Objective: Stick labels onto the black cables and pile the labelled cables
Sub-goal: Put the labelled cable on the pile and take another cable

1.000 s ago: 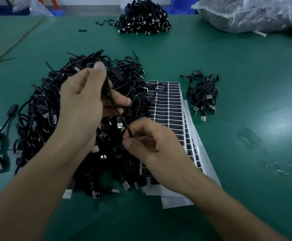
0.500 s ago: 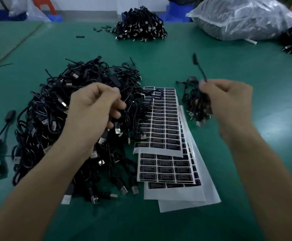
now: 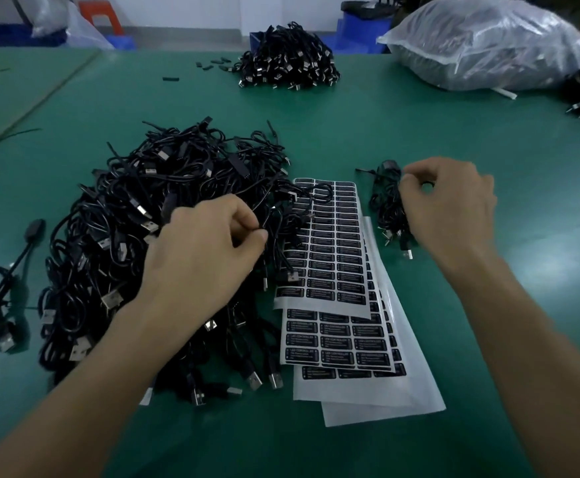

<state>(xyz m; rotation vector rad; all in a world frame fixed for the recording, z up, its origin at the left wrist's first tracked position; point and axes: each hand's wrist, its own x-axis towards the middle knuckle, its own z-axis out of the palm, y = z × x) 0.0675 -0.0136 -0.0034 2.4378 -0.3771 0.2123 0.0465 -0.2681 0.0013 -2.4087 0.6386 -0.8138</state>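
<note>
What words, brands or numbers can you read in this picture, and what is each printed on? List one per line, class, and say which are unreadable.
"LED CONTROLLER": the top line on each black label of the sticker sheets.
Smaller lines under that heading on each label: too small and blurred to read.
Cables in the big pile, the small pile and the plastic bag: no readable text.

Two hands [image 3: 206, 250], three label sheets [image 3: 333, 253]

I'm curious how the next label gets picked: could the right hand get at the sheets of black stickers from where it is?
Probably yes. The right hand rests on the small cable pile just beside the sticker sheets, with nothing between.
</note>
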